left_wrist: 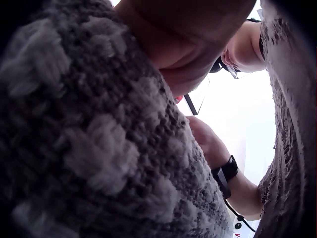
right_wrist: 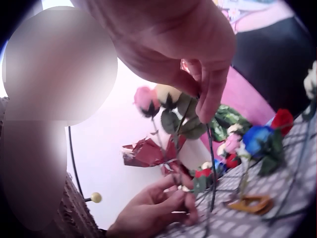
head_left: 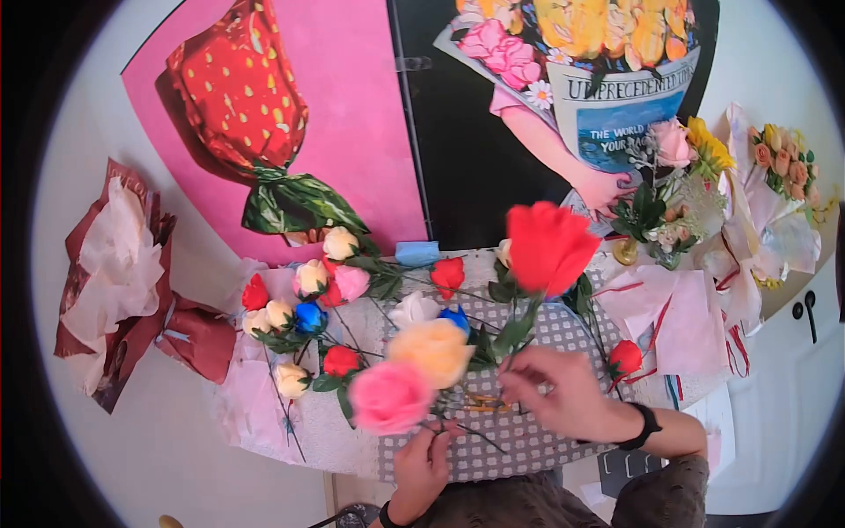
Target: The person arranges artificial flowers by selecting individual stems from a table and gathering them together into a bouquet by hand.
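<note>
My left hand (head_left: 421, 466) holds the stems of a pink artificial rose (head_left: 392, 398) and a cream artificial rose (head_left: 431, 352) low down, near the table's front edge. Both blooms stand up toward the head camera. To the right, my right hand (head_left: 568, 396) pinches the stem (right_wrist: 212, 153) of a large red artificial rose (head_left: 550, 251) between thumb and fingers. In the right wrist view this dark stem hangs down past the fingertips, beside the left hand. A yellow-orange looped object (right_wrist: 250, 204) lies on the cloth between the hands. Mostly grey cloth fills the left wrist view.
Several loose roses, including a blue rose (head_left: 310, 317) and a white rose (head_left: 414, 310), lie across the grey dotted cloth (head_left: 546, 431). Dark-red wrapped paper (head_left: 198, 339) is at left. Pink tissue (head_left: 682, 321) with red ribbons and wrapped bouquets (head_left: 783, 167) sit at right.
</note>
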Demonstrator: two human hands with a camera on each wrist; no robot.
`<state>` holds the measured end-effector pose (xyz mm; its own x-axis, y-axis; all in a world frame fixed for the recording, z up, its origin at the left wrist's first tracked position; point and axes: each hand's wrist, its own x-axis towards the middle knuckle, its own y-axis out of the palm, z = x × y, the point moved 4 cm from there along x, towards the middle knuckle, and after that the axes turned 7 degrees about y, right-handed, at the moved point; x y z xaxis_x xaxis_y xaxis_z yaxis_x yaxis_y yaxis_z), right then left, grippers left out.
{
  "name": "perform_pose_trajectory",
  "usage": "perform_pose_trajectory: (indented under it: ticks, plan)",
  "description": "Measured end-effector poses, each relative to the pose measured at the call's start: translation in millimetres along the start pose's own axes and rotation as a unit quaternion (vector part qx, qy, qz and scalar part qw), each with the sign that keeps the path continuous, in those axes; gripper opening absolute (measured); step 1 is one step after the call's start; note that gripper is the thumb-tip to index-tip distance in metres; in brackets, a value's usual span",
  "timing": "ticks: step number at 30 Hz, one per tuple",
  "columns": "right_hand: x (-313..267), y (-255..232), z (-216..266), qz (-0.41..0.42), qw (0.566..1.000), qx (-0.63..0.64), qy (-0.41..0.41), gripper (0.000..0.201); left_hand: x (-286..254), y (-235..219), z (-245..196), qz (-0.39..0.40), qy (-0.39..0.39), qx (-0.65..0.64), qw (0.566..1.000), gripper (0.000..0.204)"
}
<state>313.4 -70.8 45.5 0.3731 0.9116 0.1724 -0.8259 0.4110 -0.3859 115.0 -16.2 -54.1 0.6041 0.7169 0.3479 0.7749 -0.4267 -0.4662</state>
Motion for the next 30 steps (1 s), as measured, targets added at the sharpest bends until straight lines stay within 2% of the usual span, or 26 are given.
perform_pose_trajectory:
  ticks: [1,2,3,4,6,7,9,10,12,14,16,20,22,25,26,28,30]
  plan:
    - [3,-13,-4,-0.004,1.0,-0.002,0.005,0.011,1,-2,0,-0.016,-0.029,-0.029,0.999,0.01]
    - [5,-25,-11,0.008,0.997,-0.058,0.048,0.013,0,-2,1,-0.032,-0.06,-0.057,0.996,0.011]
    - [5,-36,-20,0.02,0.989,-0.112,0.091,0.015,-1,-1,5,-0.046,-0.059,-0.068,0.995,0.012]
    - [3,-45,-25,0.019,0.989,-0.113,0.097,0.015,-1,-1,6,-0.041,-0.061,-0.07,0.995,0.012]
    - [-1,-60,-38,0.053,0.956,-0.259,0.128,0.016,0,-2,7,-0.041,-0.06,-0.055,0.996,0.011]
    - [0,-71,-48,0.053,0.955,-0.259,0.132,0.016,-1,-1,9,-0.038,-0.062,-0.056,0.996,0.011]
    - [9,-96,-76,0.035,0.911,-0.385,0.144,0.019,-2,-1,10,-0.044,-0.059,-0.059,0.996,0.011]
    - [14,-105,-86,0.036,0.91,-0.385,0.147,0.019,-2,-1,10,-0.042,-0.061,-0.06,0.995,0.011]
    - [25,-110,-100,0.101,0.885,-0.447,0.076,0.021,1,-2,7,-0.029,-0.051,-0.06,0.996,0.01]
    - [30,-105,-116,0.104,0.883,-0.451,0.078,0.016,2,-2,5,-0.029,-0.048,-0.06,0.997,0.01]
    - [31,-99,-135,0.09,0.807,-0.582,-0.038,0.016,1,-3,5,-0.03,-0.047,-0.057,0.997,0.01]
    - [46,-104,-135,0.074,0.808,-0.584,0.012,0.017,0,-4,6,-0.041,-0.056,-0.058,0.996,0.01]
    - [52,-114,-118,0.036,0.832,-0.55,0.059,0.021,1,-4,6,-0.043,-0.056,-0.063,0.995,0.01]
    - [50,-123,-112,0.044,0.852,-0.51,0.106,0.024,0,-4,7,-0.037,-0.059,-0.069,0.995,0.009]
    - [49,-123,-116,0.045,0.851,-0.512,0.106,0.024,0,-4,7,-0.033,-0.058,-0.069,0.995,0.009]
    - [45,-114,-131,0.108,0.852,-0.507,0.073,0.027,0,-3,7,-0.029,-0.059,-0.069,0.996,0.009]
    - [46,-113,-132,0.099,0.848,-0.516,0.067,0.027,1,-4,7,-0.024,-0.062,-0.068,0.996,0.009]
